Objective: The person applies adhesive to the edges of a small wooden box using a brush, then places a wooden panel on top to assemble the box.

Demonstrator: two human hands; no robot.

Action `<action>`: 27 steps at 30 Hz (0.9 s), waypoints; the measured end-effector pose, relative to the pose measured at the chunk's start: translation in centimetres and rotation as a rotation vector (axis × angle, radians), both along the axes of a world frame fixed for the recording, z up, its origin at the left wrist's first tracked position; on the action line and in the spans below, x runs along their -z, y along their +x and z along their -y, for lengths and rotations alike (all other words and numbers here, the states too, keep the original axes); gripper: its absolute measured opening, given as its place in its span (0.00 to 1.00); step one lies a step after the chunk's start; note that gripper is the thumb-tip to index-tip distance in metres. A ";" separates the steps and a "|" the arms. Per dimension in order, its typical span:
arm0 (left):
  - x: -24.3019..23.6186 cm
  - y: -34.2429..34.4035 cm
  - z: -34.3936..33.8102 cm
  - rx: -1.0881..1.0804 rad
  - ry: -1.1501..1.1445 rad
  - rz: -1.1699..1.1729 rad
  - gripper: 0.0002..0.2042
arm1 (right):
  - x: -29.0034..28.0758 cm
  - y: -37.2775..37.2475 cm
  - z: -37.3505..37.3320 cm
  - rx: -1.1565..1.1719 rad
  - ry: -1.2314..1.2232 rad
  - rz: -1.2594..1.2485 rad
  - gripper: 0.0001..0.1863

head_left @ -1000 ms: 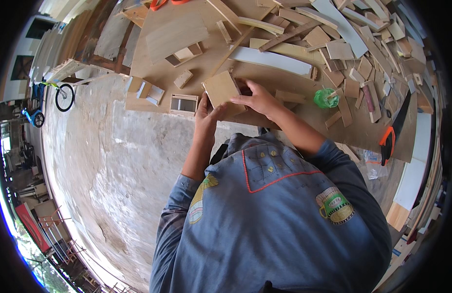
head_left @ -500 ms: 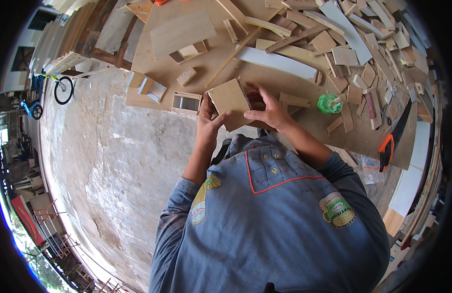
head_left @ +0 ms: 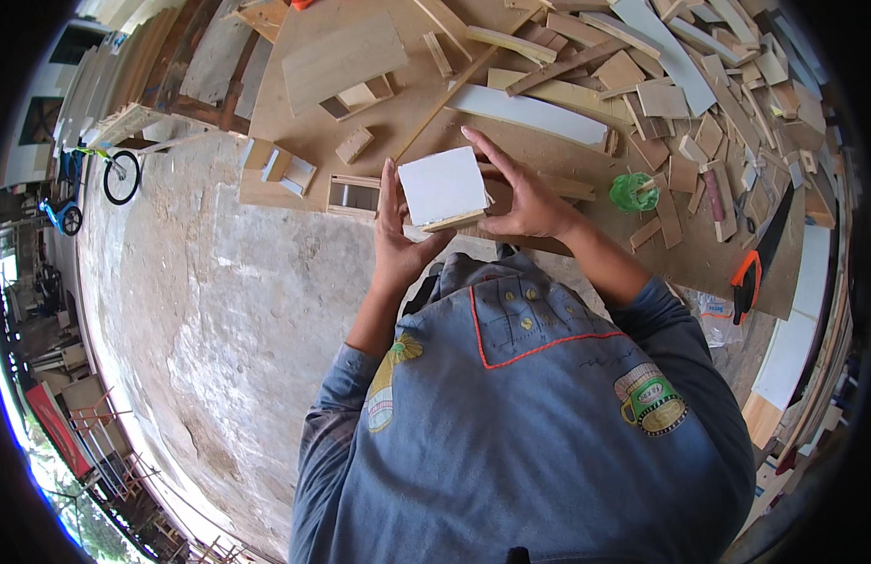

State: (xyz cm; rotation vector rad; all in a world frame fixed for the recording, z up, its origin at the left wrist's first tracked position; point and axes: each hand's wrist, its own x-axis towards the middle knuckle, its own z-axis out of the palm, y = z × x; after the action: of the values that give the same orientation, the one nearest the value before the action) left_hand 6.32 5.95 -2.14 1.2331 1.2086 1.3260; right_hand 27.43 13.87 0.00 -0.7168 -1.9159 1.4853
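A small wooden box [head_left: 443, 188] with a white square face upward is held between my two hands, at the near edge of the table. My left hand [head_left: 402, 246] grips its left side, fingers along the edge and thumb at the near corner. On the right side, my right hand [head_left: 534, 205] has its thumb by the near corner and its index finger stretched past the far corner. A pale wood edge shows along the box's near side. Just left of my left hand lies an open wooden frame piece [head_left: 353, 195]. Beside my right hand are wood strips [head_left: 567, 186].
Wood offcuts [head_left: 680, 99] heap up at the table's far right. A green plastic tub [head_left: 635, 192] stands nearer, and a handsaw with an orange handle [head_left: 747, 282] lies by the right edge. A thin board [head_left: 346, 61] and small blocks [head_left: 354, 145] lie at the left.
The box has been turned over in my hands: a wood-coloured face was up before, a white one is now. My right index finger has stretched farther out.
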 end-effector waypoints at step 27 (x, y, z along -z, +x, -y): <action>3.2 -0.1 3.9 -0.084 0.022 -0.643 0.55 | 3.6 2.4 0.5 0.033 1.058 0.300 0.26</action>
State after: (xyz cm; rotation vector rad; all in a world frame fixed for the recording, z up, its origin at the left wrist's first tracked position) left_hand 6.22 2.05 -5.36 1.7117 1.7028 1.0244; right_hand 29.83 13.41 -3.57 -0.4511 -2.4863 0.1878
